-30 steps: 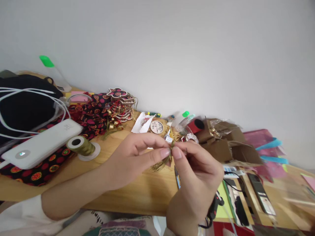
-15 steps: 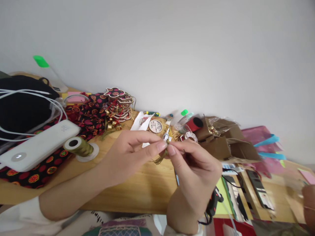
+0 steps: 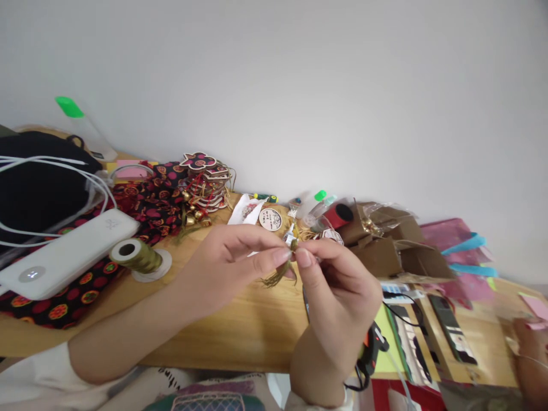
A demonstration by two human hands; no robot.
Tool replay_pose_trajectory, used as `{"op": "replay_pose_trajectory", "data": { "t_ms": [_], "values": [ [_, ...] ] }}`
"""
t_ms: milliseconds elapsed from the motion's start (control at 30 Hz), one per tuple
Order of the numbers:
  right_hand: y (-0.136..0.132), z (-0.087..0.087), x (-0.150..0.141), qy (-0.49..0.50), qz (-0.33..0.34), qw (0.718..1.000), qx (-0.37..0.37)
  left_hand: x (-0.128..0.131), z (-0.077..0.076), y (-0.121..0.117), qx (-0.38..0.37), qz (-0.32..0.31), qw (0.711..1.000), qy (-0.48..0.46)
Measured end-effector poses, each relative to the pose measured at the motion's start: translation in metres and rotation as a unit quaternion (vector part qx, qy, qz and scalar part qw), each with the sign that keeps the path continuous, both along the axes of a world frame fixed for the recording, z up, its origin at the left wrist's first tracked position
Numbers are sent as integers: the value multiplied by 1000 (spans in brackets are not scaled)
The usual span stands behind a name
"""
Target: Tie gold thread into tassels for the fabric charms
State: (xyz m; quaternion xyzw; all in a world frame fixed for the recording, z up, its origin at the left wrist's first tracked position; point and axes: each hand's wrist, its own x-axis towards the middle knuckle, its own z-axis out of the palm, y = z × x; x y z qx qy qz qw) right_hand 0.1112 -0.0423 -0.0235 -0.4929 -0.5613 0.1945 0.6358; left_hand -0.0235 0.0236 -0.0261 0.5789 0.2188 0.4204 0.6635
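What looks like an olive tassel (image 3: 278,277), small and blurred, is above the table (image 3: 257,328), pinched in the fingertips of the left hand (image 3: 229,271) and right hand (image 3: 338,294). Left is a thread spool (image 3: 143,258); a round tag (image 3: 270,219) lies beyond.

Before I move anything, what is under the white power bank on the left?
Patterned black cloth with red and orange rounds shows beneath the white power bank, sticking out along its near side. Whatever lies directly under its body is covered.
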Motion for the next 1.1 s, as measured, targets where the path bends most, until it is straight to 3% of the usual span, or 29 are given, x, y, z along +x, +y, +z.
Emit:
{"op": "replay_pose_trajectory", "data": {
  "t_ms": [400, 633, 833, 900, 967, 1100],
  "values": [
    [-1, -1, 3, -32, -31, 999, -8, -2, -3, -1, -10, -20, 1000, -8],
    [-2, 2, 7, -38, -14, 998, -39, -5, 5, -3, 85, 82, 991, 58],
    [0, 5, 13, -11, -70, 996, -48, -9, 3, -2, 134, 139, 977, 94],
    [0, -4, 19, -16, -90, 993, -73, -11, 1, -2, 131, 145, 975, 103],
    [-2, -24, 25, -70, -107, 983, -132, -14, -2, -1, 133, 145, 973, 119],
    [-17, -88, 23, -170, -111, 944, -261, -19, -13, 2, 127, 126, 972, 152]
  ]
}}
